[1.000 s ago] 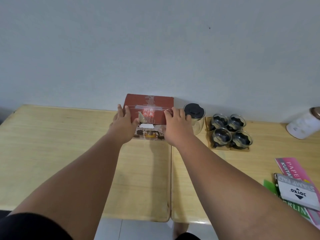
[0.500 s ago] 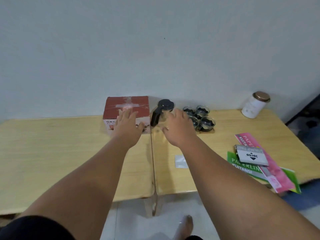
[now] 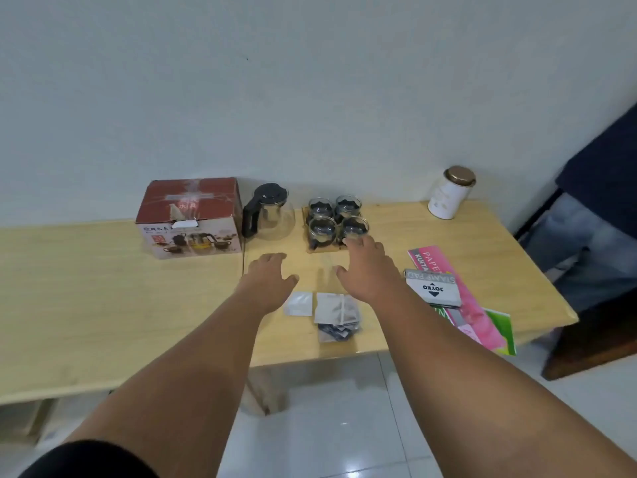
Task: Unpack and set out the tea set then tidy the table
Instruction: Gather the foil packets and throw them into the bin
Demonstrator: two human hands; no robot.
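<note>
A red tea-set box [image 3: 189, 217] stands closed against the wall on the wooden table [image 3: 86, 288]. Right of it is a glass teapot [image 3: 270, 212] with a black lid and handle. Several glass cups [image 3: 336, 219] with black holders sit on a small wooden tray [image 3: 312, 249]. My left hand [image 3: 267, 279] hovers open over the table, in front of the teapot. My right hand [image 3: 367, 265] is open too, its fingertips close to the nearest cup; I cannot tell whether they touch. Both hands hold nothing.
Small foil packets [image 3: 333, 310] lie near the table's front edge, between my forearms. A stamp pad box [image 3: 432, 288] rests on pink and green paper packs [image 3: 472, 305] at the right. A white canister [image 3: 450, 193] stands at the back right. A dark chair with clothes [image 3: 593, 236] is beyond the table's right end.
Both hands have let go of the box and drawn back to the right. The view has pulled back and shifted right, and the foil packets have come into sight.
</note>
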